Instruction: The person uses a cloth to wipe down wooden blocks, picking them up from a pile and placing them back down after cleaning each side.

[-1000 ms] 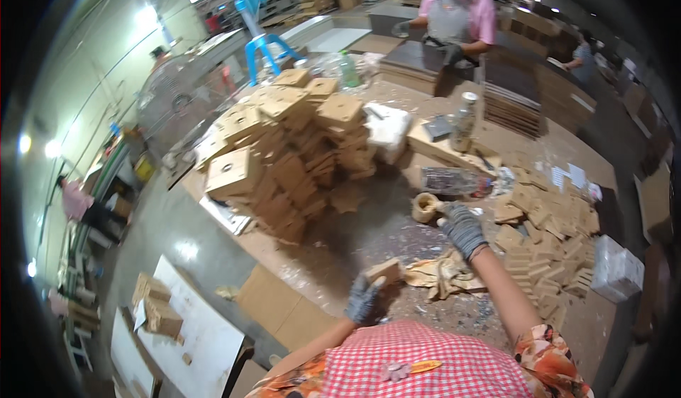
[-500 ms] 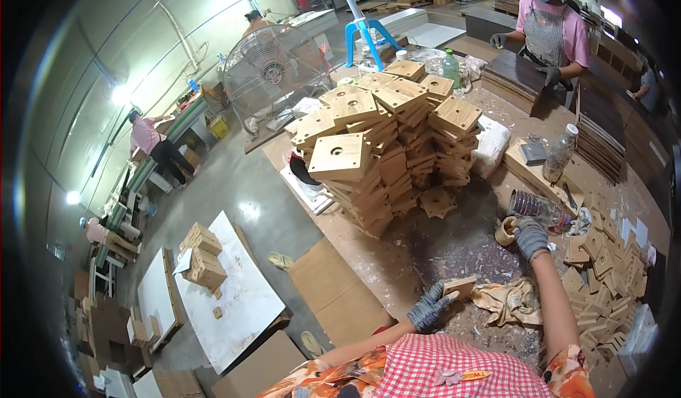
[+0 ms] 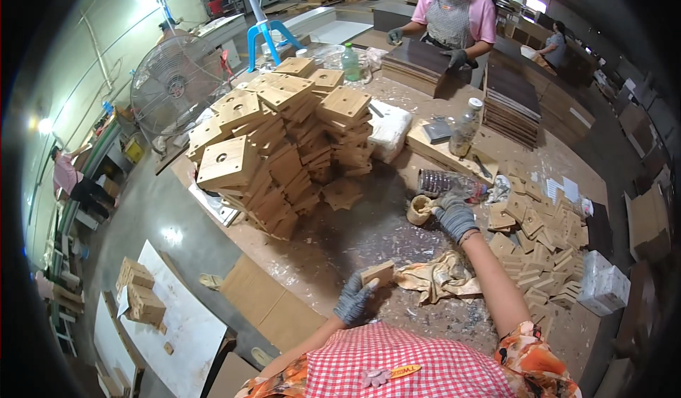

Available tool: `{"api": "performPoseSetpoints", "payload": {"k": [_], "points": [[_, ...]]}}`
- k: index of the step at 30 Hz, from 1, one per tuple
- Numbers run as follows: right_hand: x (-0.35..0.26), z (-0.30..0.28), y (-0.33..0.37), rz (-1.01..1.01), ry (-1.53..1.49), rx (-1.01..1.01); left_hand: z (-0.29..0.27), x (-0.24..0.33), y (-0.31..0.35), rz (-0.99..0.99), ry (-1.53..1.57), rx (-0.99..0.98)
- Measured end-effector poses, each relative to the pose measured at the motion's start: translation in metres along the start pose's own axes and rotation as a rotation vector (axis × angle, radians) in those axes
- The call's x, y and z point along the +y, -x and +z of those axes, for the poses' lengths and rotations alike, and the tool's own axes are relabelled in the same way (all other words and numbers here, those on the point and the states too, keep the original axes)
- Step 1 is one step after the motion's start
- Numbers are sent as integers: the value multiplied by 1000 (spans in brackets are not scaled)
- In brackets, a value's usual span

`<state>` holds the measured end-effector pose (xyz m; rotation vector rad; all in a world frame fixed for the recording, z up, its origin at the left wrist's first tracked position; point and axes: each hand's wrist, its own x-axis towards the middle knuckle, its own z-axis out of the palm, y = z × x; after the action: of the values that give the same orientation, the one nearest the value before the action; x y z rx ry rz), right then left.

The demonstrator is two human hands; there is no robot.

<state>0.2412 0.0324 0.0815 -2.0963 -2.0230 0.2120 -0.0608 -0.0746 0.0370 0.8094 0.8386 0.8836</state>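
Note:
My gloved left hand (image 3: pixel 352 300) grips a small flat wooden block (image 3: pixel 378 274) by its edge, low over the table. Farther right, my gloved right hand (image 3: pixel 456 217) is at the rim of a small tan cup (image 3: pixel 419 211), its fingers curled and touching it. Something pale shows at those fingertips, but whether they grip the rim or a small thing is hidden. Between my hands and a little nearer me lies a crumpled, stained cloth (image 3: pixel 441 277). Just beyond the right hand a clear plastic bottle (image 3: pixel 450 184) lies on its side.
Tall, uneven stacks of square wooden blocks with holes (image 3: pixel 277 150) stand at the left. Loose small blocks (image 3: pixel 535 245) heap at the right. A clear jar (image 3: pixel 466 127) stands upright behind the lying bottle. Across the table, a co-worker (image 3: pixel 454 18) handles dark panels (image 3: pixel 418 64).
My view has turned right, so the scene sits farther left in the picture. The left hand still holds the block, and the right hand stays at the cup.

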Motion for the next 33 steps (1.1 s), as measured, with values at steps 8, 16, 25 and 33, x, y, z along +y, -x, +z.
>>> {"api": "performPoseSetpoints", "payload": {"k": [8, 16, 25, 33], "points": [[0, -18, 48, 72, -256, 72, -7, -14, -2, 52, -63, -12], [1, 6, 40, 34, -197, 233, -13, -22, -7, 58, -186, 5], [14, 18, 44, 21, -359, 440, -13, -22, -12, 103, -227, -24], [21, 48, 35, 66, -343, 548, -24, -33, -13, 167, -348, 23]]}}
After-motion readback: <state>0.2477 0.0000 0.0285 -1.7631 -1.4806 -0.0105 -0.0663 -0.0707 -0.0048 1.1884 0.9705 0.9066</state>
